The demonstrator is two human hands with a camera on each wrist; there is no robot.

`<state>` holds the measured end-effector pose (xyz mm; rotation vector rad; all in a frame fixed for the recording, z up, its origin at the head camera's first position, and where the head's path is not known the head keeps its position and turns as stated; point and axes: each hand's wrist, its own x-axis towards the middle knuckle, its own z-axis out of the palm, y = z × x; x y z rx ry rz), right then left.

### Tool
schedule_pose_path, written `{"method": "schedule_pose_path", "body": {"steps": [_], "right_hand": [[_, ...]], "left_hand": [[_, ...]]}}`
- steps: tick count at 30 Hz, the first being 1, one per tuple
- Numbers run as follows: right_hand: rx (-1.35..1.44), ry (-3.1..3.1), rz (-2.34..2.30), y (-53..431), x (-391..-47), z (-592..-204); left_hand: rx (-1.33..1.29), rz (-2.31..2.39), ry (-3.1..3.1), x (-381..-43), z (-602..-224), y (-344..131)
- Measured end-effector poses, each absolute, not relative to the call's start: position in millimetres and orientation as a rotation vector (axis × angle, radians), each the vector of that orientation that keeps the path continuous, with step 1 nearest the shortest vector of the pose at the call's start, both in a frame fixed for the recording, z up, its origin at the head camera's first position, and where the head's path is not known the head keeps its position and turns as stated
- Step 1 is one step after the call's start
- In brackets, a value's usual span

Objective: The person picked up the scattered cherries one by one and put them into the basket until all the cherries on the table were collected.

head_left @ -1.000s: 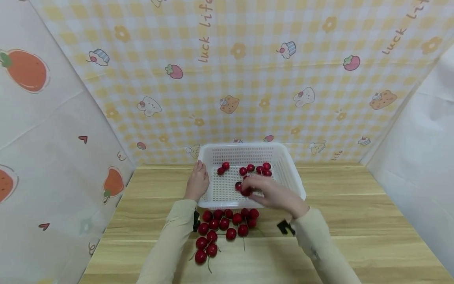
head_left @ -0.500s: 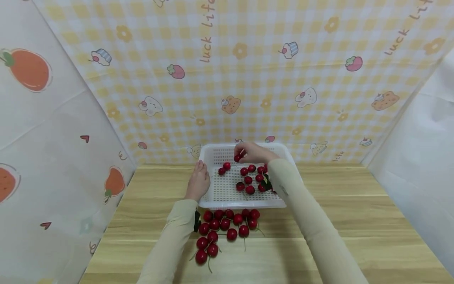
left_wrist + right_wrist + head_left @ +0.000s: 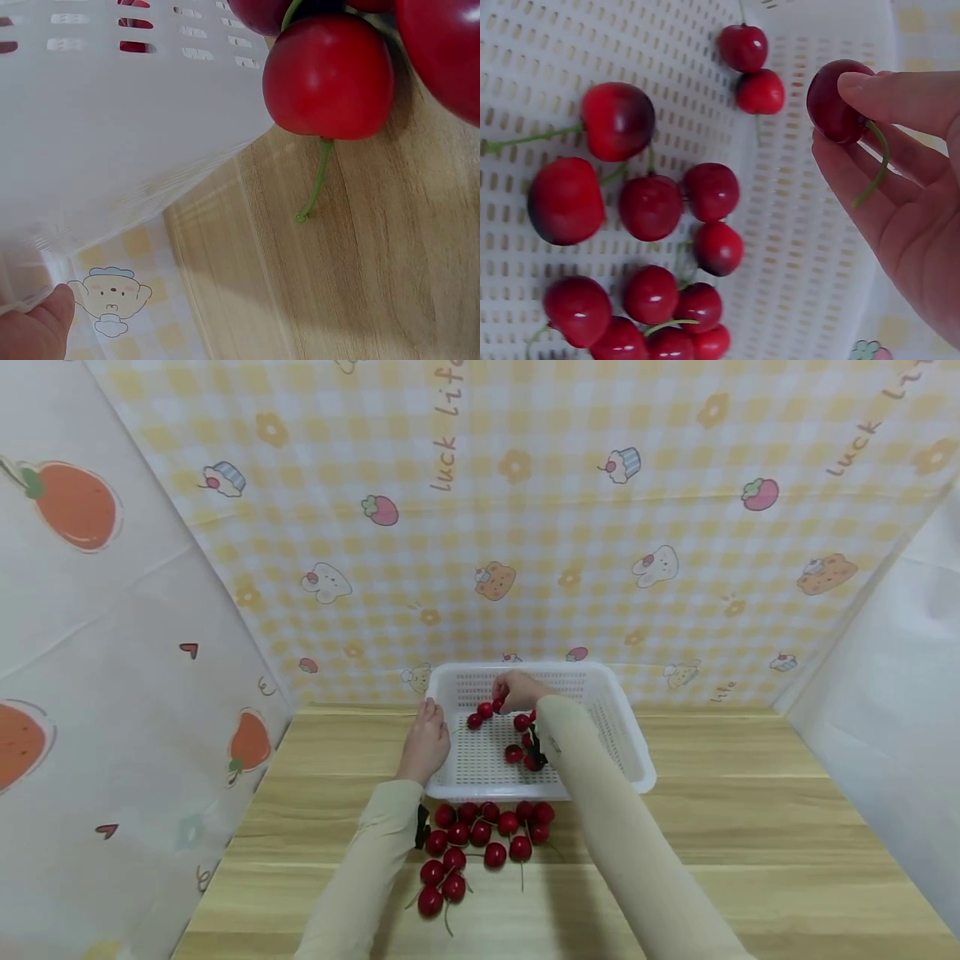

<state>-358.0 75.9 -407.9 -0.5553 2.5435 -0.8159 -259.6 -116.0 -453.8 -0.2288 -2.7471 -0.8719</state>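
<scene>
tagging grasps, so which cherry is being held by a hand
The dark red cherry pinched in the right hand, the only one held; the other visible cherries lie in the white plastic basket or on the wooden table.

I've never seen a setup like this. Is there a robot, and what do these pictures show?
No robot here: the work is done by a person's bare left hand and right hand. The wide picture is taken from the head, looking forward and down; the other two are taken from the wrists, one for each hand. On the wooden table stands a white basket with some cherries in it. More cherries lie on the table at its near side. The left hand rests at the basket's left edge. The right hand, over the basket, holds one cherry in its fingers.
</scene>
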Motion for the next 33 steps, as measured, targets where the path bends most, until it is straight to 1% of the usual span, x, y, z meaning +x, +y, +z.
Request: {"method": "schedule_pose_path", "body": {"steps": [9, 15, 25, 33], "right_hand": [[-0.425, 2.549, -0.74, 75, -356, -423], [-0.435, 2.55, -0.697, 75, -356, -432], [-0.378, 2.532, -0.692, 72, -349, -433], [-0.404, 2.543, -0.675, 72, -346, -434]], "left_hand": [[-0.223, -0.857, -2.751, -261, -454, -115], [-0.219, -0.865, -2.752, -259, -454, -115], [-0.25, -0.827, -2.747, -259, -454, -116], [-0.247, -0.82, -2.75, -260, -453, -116]]}}
